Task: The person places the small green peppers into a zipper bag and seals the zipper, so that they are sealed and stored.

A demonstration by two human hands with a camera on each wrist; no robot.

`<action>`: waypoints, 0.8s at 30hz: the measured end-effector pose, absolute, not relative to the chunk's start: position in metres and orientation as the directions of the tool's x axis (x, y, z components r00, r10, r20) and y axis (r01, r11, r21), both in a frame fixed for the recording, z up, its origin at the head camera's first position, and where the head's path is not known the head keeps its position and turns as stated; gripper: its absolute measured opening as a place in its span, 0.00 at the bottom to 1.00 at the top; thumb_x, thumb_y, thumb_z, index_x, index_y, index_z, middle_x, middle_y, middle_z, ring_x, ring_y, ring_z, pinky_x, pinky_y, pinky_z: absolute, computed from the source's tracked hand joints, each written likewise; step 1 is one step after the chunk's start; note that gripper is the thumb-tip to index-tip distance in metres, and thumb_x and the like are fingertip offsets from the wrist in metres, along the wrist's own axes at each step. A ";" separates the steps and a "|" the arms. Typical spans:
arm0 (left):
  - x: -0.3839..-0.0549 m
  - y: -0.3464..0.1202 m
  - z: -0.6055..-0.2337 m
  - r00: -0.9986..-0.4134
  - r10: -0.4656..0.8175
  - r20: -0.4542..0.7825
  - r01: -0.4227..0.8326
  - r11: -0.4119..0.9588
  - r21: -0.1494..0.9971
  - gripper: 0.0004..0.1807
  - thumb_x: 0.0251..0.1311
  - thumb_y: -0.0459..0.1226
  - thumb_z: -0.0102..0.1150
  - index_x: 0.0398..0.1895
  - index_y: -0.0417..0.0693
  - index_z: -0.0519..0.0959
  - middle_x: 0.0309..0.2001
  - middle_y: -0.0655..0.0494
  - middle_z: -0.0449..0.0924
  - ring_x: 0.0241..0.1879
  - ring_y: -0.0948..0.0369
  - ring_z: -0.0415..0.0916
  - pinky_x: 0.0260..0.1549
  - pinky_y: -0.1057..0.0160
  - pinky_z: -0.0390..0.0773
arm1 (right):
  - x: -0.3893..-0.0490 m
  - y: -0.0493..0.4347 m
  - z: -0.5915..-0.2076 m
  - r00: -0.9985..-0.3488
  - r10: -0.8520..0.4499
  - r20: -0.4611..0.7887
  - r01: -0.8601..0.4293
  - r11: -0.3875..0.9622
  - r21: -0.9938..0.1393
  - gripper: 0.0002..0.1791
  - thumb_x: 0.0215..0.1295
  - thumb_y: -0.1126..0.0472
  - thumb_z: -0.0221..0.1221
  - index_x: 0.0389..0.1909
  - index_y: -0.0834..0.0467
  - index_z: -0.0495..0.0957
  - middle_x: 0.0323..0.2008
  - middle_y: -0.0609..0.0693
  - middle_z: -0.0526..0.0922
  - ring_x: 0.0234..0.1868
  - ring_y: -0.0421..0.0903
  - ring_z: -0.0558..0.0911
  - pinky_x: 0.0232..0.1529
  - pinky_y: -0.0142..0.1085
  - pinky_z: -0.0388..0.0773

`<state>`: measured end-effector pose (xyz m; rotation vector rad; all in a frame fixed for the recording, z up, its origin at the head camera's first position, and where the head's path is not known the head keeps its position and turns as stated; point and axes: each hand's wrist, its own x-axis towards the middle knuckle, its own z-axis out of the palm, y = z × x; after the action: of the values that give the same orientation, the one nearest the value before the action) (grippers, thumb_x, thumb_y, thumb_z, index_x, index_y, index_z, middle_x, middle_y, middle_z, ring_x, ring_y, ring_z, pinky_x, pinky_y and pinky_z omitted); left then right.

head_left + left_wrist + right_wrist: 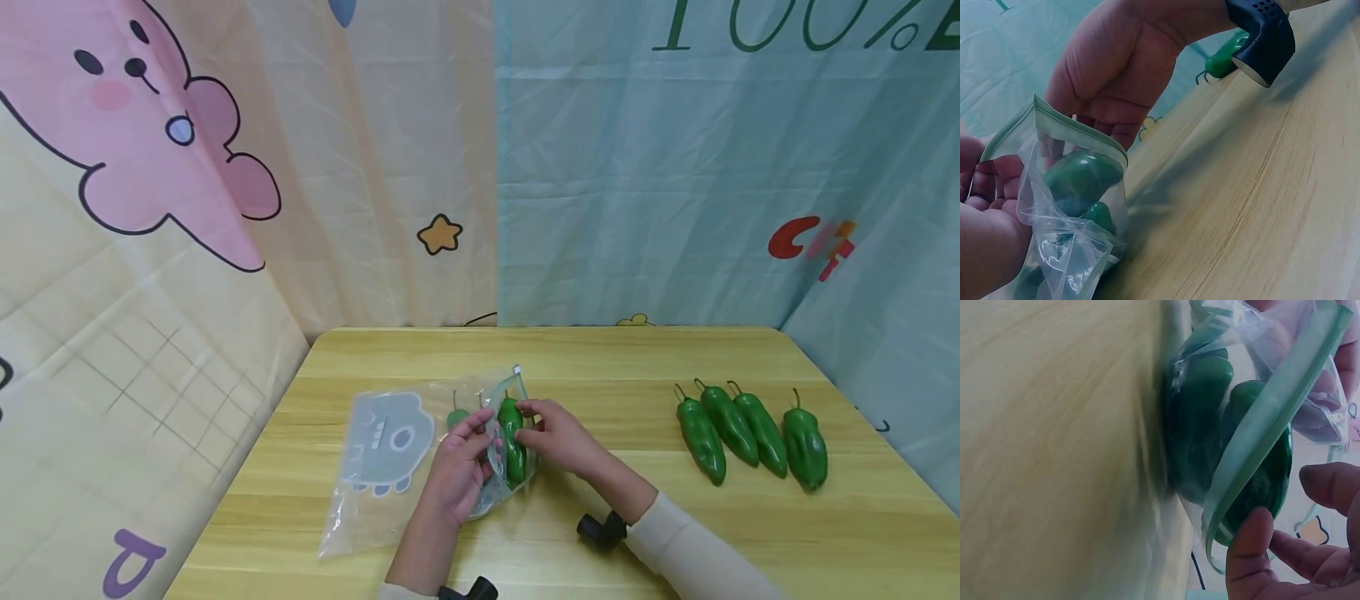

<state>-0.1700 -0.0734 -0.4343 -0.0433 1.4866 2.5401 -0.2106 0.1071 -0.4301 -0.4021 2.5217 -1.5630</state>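
L hand [459, 473]: curled, I pinch clear bag [339, 510], lwr ctr
R hand [561, 435]: fingers parted, at pepper [512, 437] in bag mouth
Loose peppers [726, 425]: 4, lwr rt

The loose peppers [761, 433] are glossy deep green with darker green stems, and the pepper in the bag's mouth [512, 442] is likewise green. The zip bag [375, 521] is clear, with a grey-blue cartoon print [405, 437] outlined in white and a pale green zip strip [1272, 425]. The tabletop [600, 358] is yellowish, streaked with wood grain. Behind it, the cream-peach curtain [375, 167] carries a black-outlined pink bear [142, 175] and an orange star [440, 234]; the light blue curtain [637, 167] bears dark green lettering [675, 25]. The sleeve [697, 542] is off-white, the wrist camera [600, 531] black.
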 end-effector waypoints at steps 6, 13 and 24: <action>-0.170 -0.073 -0.434 -0.980 0.169 -0.107 -0.178 -0.485 0.856 0.18 0.68 0.27 0.49 0.59 0.40 0.74 0.47 0.53 0.73 0.41 0.62 0.75 0.38 0.68 0.76 | -0.213 0.108 -0.429 -0.930 -0.365 -0.031 -0.084 0.295 -0.952 0.27 0.67 0.62 0.60 0.65 0.67 0.69 0.57 0.63 0.74 0.41 0.50 0.80 0.37 0.42 0.83; -0.170 -0.072 -0.435 -0.980 0.167 -0.107 -0.177 -0.497 0.850 0.17 0.67 0.26 0.48 0.57 0.42 0.75 0.45 0.55 0.73 0.39 0.63 0.75 0.37 0.68 0.76 | -0.214 0.108 -0.427 -0.951 -0.300 -0.070 -0.019 0.284 -0.959 0.27 0.67 0.63 0.57 0.67 0.61 0.68 0.61 0.62 0.71 0.45 0.53 0.78 0.36 0.43 0.82; -0.171 -0.073 -0.435 -0.979 0.172 -0.110 -0.183 -0.500 0.847 0.16 0.67 0.26 0.48 0.56 0.43 0.76 0.44 0.56 0.73 0.38 0.63 0.75 0.36 0.69 0.76 | -0.209 0.109 -0.417 -0.934 -0.348 -0.073 0.022 0.146 -0.989 0.28 0.67 0.68 0.51 0.69 0.64 0.62 0.63 0.66 0.65 0.48 0.56 0.78 0.41 0.47 0.83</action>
<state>-0.1706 -0.0726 -0.4354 -0.0167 1.4453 2.5559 -0.2093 0.1087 -0.4172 -0.3161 2.1424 -1.8568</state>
